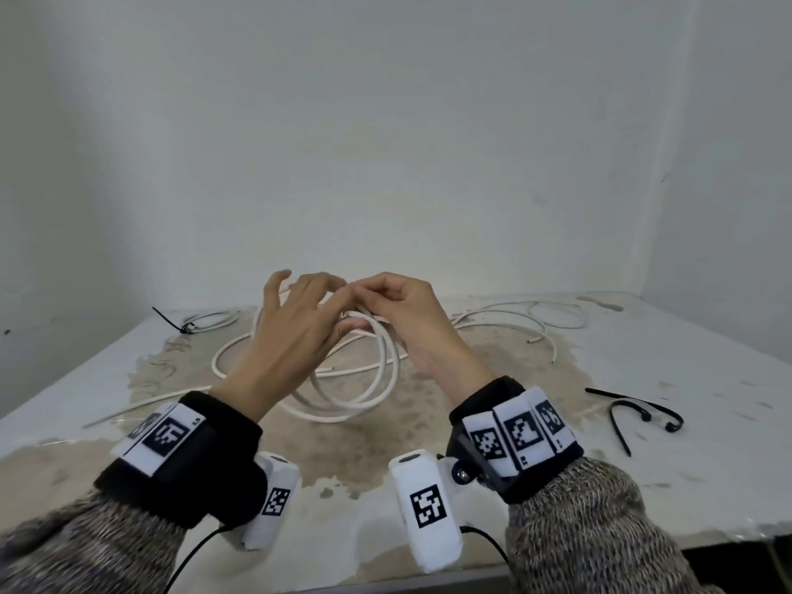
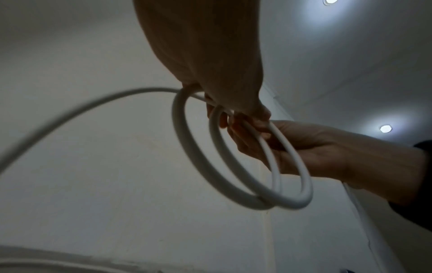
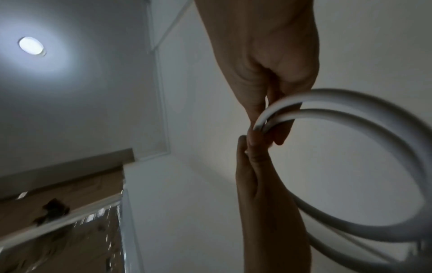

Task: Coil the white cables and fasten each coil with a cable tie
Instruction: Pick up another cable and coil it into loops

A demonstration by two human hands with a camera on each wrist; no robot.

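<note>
Both hands are raised over the table (image 1: pixel 428 448) and meet at the top of a white cable coil (image 1: pixel 379 379) of about three loops. My left hand (image 1: pixel 340 308) pinches the coil's top between thumb and forefinger, its other fingers spread upward. My right hand (image 1: pixel 368 312) pinches the same strands from the right. The left wrist view shows the loops (image 2: pixel 236 177) hanging below my left hand (image 2: pixel 210 103), with the right hand (image 2: pixel 261 133) curled round them. In the right wrist view my right hand (image 3: pixel 264 127) grips two strands (image 3: pixel 350 114).
The cable's free tail (image 1: pixel 141 405) trails left across the table. A tied coil with a black tie (image 1: pixel 201 321) lies at the back left. More loose white cable (image 1: pixel 535 323) lies at the back right, and black cable ties (image 1: pixel 630 415) on the right.
</note>
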